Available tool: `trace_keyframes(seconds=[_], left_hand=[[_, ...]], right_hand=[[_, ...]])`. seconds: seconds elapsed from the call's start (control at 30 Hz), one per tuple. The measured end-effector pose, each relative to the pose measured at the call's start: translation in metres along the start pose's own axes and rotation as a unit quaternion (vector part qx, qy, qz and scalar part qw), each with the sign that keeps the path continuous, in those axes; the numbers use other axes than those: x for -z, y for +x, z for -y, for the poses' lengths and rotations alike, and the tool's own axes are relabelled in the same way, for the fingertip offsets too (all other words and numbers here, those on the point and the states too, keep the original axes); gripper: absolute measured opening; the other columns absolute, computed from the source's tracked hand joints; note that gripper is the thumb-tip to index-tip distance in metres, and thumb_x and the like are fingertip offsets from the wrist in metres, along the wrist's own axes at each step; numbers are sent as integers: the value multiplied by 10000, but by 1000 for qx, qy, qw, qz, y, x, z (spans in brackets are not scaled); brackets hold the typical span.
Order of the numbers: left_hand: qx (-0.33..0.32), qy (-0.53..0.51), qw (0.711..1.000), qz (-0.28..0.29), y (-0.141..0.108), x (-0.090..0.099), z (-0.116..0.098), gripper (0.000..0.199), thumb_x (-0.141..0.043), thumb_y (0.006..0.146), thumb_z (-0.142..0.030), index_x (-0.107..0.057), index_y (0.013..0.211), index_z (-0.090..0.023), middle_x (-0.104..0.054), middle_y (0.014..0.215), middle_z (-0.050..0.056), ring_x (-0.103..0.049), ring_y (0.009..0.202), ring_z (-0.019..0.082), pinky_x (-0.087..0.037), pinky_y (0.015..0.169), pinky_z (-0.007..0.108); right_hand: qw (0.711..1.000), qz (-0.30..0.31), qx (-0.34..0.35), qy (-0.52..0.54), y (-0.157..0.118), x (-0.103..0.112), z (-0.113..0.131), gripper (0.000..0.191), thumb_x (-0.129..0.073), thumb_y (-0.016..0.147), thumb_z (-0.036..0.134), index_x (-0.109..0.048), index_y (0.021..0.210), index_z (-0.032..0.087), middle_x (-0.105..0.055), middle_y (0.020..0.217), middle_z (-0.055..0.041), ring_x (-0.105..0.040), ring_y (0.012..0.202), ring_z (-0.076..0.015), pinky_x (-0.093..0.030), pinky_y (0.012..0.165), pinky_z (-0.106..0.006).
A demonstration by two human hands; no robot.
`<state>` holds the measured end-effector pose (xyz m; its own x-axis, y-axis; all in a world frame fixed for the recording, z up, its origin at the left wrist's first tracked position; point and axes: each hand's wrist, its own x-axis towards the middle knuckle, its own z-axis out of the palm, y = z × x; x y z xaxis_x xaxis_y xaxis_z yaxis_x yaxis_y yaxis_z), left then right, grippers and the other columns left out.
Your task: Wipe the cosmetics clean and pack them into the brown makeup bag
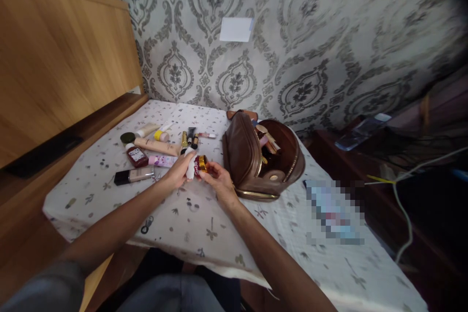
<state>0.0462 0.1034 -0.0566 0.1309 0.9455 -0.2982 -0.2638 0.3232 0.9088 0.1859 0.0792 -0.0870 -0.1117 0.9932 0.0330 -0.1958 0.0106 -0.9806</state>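
My left hand (178, 172) is closed on a white wipe or tissue (190, 165), pressed against the side of a small red jar with a gold lid (201, 164). Around the jar's other side, the fingers of my right hand (221, 183) are closed. Just left of my hands lie a pink tube (163, 161), a long peach tube (157, 146), a foundation bottle with a black cap (134, 175) and a dark red bottle with a white label (137, 155). To the right stands an unzipped brown leather bag (241, 156) with cosmetics inside.
Behind these lie a yellow-banded bottle (161, 135), a small gold tube (184, 138) and a dark green round lid (127, 138). A wooden cabinet (69, 34) borders the left. A blurred-out flat item (334, 212) rests at right, with a white cable (407, 214) beyond the table edge.
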Motion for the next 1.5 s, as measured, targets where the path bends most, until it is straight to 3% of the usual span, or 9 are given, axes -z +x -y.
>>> trace_keyframes(seconds=[0.3,0.43,0.7,0.93,1.03,1.13,1.27,1.37,1.5], left_hand=[[19,-59,998,-15,7,6,5,332,-647,867,-437,-528,704,-174,-511,455,-52,-458,321,82,-196,305,163],[31,-61,998,2,8,6,5,307,-623,892,-414,-568,740,-153,-587,506,-12,-524,340,105,-228,302,174],[63,-38,996,42,6,6,-1,345,-562,934,-413,-560,701,-159,-563,467,-9,-558,324,130,-183,282,165],[68,0,994,82,1,4,2,489,-493,929,-607,-577,732,-168,-587,493,13,-590,356,158,-192,276,176],[33,47,996,75,1,5,6,597,-461,868,-748,-592,773,-173,-592,521,13,-595,395,152,-221,290,182],[-57,116,990,51,1,8,8,658,-465,822,-805,-629,846,-169,-598,568,8,-559,437,129,-262,325,190],[-174,188,966,33,-2,12,8,618,-484,873,-726,-681,1046,-167,-712,873,60,-636,726,169,-484,578,230],[-198,207,958,14,-3,12,8,575,-484,910,-659,-690,1089,-152,-721,1042,95,-648,893,207,-505,744,265],[-183,203,962,10,-2,11,9,564,-470,915,-656,-693,1073,-163,-730,980,88,-656,879,206,-498,755,257]], right_hand=[[999,19,-6,42,-3,-1,3,477,-865,619,512,-719,962,215,-701,856,-10,-586,707,-153,-425,653,-275],[996,29,-19,79,-3,-1,2,490,-865,622,534,-719,954,203,-691,792,-2,-571,694,-143,-413,660,-264],[995,39,-15,89,-3,0,2,419,-826,668,549,-704,859,197,-675,800,-3,-559,699,-143,-456,708,-270],[993,39,-21,112,-5,-1,6,441,-761,718,603,-679,847,190,-687,840,-18,-553,635,-135,-466,669,-290],[990,33,-27,133,-3,-2,5,422,-775,715,583,-662,840,197,-687,847,-15,-575,650,-140,-484,667,-296],[988,5,-31,149,-1,-2,1,441,-812,671,574,-621,833,211,-697,869,-10,-635,764,-166,-524,724,-305],[990,6,-48,135,0,-1,-4,474,-821,655,572,-570,880,238,-702,865,2,-664,780,-187,-561,693,-327],[993,2,-54,107,-1,-1,-5,503,-868,606,499,-600,945,241,-705,920,-7,-656,771,-181,-559,623,-301],[996,-1,-25,83,-1,-3,-4,583,-930,488,331,-659,995,230,-715,1003,-16,-659,873,-200,-570,657,-291]])
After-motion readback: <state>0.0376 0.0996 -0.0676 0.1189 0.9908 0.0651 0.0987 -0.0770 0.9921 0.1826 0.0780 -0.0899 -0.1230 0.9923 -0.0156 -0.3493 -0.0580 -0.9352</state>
